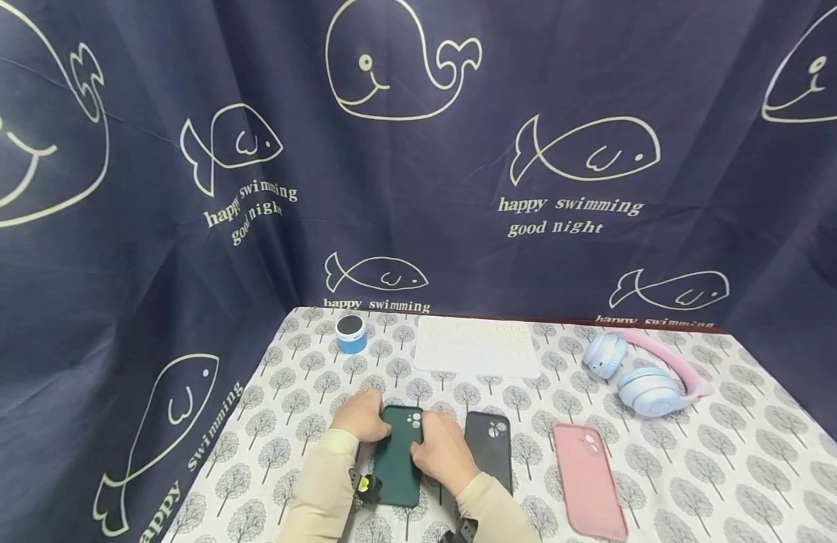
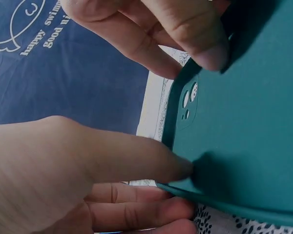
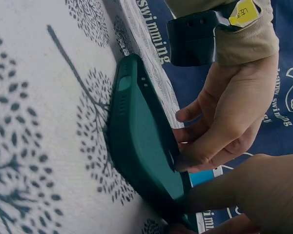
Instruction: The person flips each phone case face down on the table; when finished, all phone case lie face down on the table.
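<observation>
A dark green phone case lies on the table with its hollow inner side up, the camera cutouts at its far right corner. My left hand pinches its left edge near the far end. On the opposite edge, my right hand grips it the same way. The left wrist view shows my left thumb on the inside of the case, fingers outside the rim. Seen from the right wrist, the case has its near end low at the cloth. Just right of my right hand lies a black phone case.
A pink phone case lies farther right. Behind it are blue and pink headphones. A white keyboard and a small blue round speaker stand along the back. A tree-patterned cloth covers the table; a navy curtain hangs behind.
</observation>
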Available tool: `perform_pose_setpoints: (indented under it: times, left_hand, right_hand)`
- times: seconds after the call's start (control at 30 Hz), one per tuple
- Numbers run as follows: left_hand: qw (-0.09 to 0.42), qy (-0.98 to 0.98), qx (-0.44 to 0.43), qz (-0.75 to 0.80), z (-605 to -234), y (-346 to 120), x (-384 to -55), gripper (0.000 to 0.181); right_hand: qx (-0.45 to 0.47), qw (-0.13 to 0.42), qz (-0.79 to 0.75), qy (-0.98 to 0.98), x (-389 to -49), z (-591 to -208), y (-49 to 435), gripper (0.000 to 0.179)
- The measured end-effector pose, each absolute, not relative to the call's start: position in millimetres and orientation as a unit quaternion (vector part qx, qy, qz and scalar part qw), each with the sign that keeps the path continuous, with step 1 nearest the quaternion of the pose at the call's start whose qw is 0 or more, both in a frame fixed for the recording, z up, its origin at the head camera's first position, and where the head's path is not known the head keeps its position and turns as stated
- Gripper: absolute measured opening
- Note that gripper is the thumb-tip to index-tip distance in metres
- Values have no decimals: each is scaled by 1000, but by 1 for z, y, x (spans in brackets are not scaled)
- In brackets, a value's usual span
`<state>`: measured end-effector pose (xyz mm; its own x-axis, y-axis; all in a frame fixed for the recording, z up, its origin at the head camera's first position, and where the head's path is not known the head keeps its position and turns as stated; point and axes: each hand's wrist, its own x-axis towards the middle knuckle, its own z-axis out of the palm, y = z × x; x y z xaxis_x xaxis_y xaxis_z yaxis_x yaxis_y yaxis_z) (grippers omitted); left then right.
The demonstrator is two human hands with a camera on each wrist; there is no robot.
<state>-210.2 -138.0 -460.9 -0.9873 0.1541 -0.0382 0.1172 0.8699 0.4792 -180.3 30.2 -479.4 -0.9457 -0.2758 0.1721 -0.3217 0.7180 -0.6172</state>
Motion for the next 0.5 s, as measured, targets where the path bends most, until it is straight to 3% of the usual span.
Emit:
perform_pose_setpoints:
  times: [0.33,0.5]
  left_hand:
    - [41,943,119,307,-456,-142,-211,19]
    - [30,917,133,374,-440,-142,-209,26]
  right_hand:
    - [163,55,370,-913,-181,-465,40,15]
    - [152,67,371,-914,-185,-459,44,23]
